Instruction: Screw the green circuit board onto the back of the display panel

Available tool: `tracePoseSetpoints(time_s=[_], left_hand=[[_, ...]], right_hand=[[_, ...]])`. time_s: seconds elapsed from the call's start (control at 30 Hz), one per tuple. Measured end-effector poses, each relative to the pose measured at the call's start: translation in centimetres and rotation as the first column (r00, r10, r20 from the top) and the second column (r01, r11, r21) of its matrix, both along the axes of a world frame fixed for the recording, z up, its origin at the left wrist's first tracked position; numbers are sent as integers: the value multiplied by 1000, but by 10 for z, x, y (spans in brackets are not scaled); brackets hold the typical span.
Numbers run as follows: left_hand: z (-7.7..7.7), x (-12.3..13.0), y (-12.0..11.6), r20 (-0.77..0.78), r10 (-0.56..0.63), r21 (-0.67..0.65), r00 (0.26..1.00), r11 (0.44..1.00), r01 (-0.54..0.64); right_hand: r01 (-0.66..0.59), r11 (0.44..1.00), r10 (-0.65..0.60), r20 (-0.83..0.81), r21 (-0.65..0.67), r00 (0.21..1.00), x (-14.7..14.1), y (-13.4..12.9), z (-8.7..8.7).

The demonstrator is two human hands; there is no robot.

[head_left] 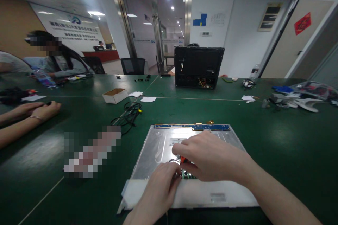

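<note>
A flat metal display panel [148,153] lies on the table in front of me, with a blue circuit strip [179,126] along its far edge and a white band [195,195] along its near edge. My right hand [208,154] is closed round the red-orange handle of a screwdriver [182,159], its tip hidden, over a small green circuit board [186,174]. At the left edge of this board my left hand [163,181] has its fingers bent together; what they pinch, if anything, is hidden. A thin cable curves beside the fingertips.
Black cables [129,114] and an open cardboard box [115,95] lie to the far left. A black computer-like casing [199,66] stands at the back. Plastic bags and parts [295,98] are piled at right. Another person's hands [39,110] rest on the green table [285,154] at left.
</note>
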State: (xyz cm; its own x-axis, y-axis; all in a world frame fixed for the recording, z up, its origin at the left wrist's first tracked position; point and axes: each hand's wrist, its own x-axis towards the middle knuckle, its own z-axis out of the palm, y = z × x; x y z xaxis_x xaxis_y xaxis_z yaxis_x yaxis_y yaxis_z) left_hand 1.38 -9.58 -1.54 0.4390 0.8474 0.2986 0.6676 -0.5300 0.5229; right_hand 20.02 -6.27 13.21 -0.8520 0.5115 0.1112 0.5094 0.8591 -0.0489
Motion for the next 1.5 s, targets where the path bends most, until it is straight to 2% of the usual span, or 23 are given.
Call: tracePoseSetpoints(time_s=[0.5,0.7,0.97,1.2,1.5], left_hand=[[-1,-1,1,30,6,2,1000,1000,-6],[0,-1,2,24,3,4,1000,1000,-3],[-3,-1,1,19,13,7,1000,1000,-13],[1,0,0,30,39,3,999,999,-39],[4,-1,-1,27,2,-20,1000,1000,-2]], right_hand=[[25,1000,-25,-17,-16,1000,1,-1,-1],[-58,997,56,-30,-59,998,2,-3,3],[18,999,-18,-21,-31,1000,0,-1,3],[28,999,-29,-17,-40,999,-1,0,3],[8,999,-10,-28,-49,1000,3,0,3]])
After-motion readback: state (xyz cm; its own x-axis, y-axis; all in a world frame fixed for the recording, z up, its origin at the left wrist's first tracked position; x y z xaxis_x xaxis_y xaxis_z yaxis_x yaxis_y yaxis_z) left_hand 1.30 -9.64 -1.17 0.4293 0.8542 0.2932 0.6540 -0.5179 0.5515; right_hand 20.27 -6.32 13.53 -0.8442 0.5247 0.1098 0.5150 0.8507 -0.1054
